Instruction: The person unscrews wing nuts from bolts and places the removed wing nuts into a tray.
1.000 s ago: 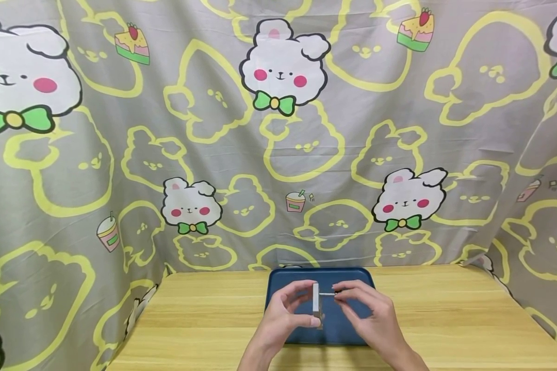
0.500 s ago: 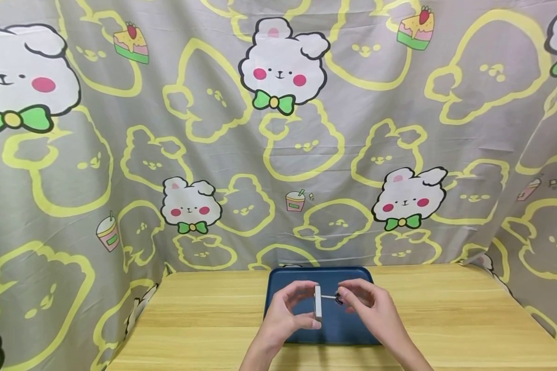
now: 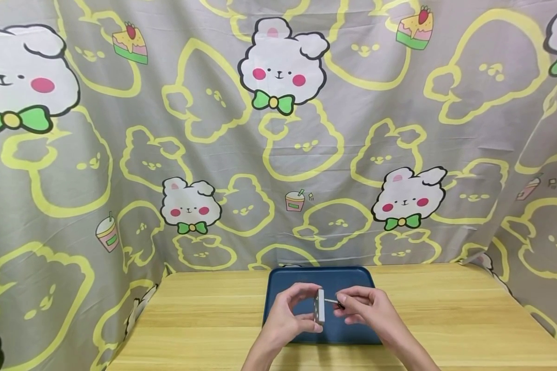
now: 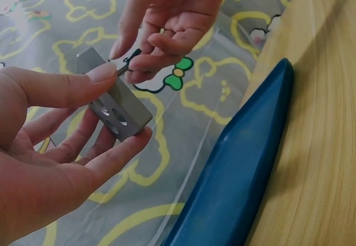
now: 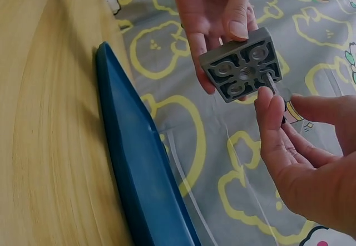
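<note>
My left hand (image 3: pixel 283 317) holds a square grey metal plate (image 5: pixel 243 67) on edge between thumb and fingers, above the tray. In the right wrist view its ribbed face shows a threaded middle hole and round holes near the corners. A threaded metal bolt (image 5: pixel 271 83) stands at one corner of the plate, its tip at or in the corner hole. My right hand (image 3: pixel 366 305) pinches the bolt's outer end, where a dark part (image 4: pixel 132 57) shows between the fingers. The fingertips hide most of that end.
Beneath both hands a dark blue tray (image 3: pixel 325 273) lies on the light wooden table (image 3: pixel 204 309). A grey curtain (image 3: pixel 278 149) with yellow outlines and white cartoon heads hangs behind and at both sides.
The plate and the bolt have come slightly lower and nearer, and the plate has turned a little. My right fingers have shifted their grip around the bolt's dark end.
</note>
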`<action>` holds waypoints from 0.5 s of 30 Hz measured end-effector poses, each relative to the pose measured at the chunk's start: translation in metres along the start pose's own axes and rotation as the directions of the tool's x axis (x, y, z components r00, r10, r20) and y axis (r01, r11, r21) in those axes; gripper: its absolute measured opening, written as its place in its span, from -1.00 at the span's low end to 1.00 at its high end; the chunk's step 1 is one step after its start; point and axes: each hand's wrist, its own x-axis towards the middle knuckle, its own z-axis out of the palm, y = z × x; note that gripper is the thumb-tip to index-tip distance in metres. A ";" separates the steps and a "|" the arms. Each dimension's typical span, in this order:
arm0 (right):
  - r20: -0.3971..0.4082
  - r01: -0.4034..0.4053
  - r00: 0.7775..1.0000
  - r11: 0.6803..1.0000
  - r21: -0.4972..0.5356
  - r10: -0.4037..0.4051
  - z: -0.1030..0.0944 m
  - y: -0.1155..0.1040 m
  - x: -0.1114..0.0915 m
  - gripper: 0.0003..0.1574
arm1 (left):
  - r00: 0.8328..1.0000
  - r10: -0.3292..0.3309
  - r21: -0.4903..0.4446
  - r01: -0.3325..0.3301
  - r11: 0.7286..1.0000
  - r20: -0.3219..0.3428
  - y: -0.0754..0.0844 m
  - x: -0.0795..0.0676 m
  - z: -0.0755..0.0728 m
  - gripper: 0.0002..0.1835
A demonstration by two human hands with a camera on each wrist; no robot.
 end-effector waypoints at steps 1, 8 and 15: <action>0.009 -0.002 1.000 1.000 0.007 0.002 -0.001 0.000 0.000 -0.47 | 1.000 -0.001 0.002 0.001 1.000 0.000 0.000 0.000 0.000 -0.29; 0.016 0.043 0.999 0.999 -0.002 -0.043 -0.002 0.000 -0.002 -0.57 | 1.000 -0.011 -0.009 0.011 1.000 -0.003 -0.001 0.000 0.000 -0.29; -0.003 0.173 0.985 0.981 -0.090 -0.174 0.001 0.003 -0.003 -0.63 | 1.000 -0.013 -0.034 0.013 0.999 -0.010 -0.003 0.001 -0.002 -0.31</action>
